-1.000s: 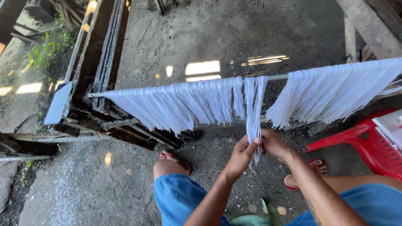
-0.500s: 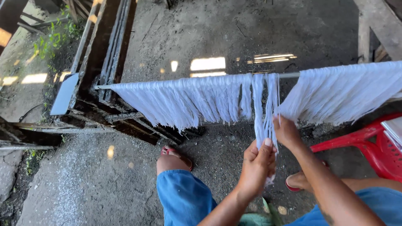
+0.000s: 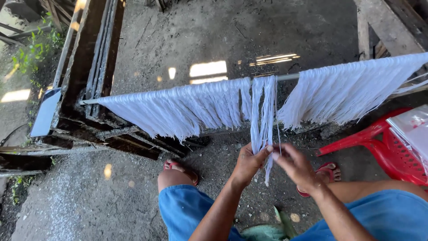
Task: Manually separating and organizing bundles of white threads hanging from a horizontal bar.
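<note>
- The narrow hank of white strands (image 3: pixel 262 116), hanging off the pole (image 3: pixel 287 76), is pinched low by the left hand (image 3: pixel 248 164).
- A single thread at three o'clock is nipped between the right hand (image 3: pixel 295 166) fingertips.
- Strands are best drawn down gently, untangled.

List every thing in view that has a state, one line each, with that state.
left hand: closed on the separated bundle of white strands, pinching near its lower end.
right hand: fingers pinching a thin strand beside that bundle.
white strands: draped over the horizontal rod, hanging loose.
red plastic chair: lying tipped on the ground.
red sandals: worn on the feet.
</note>
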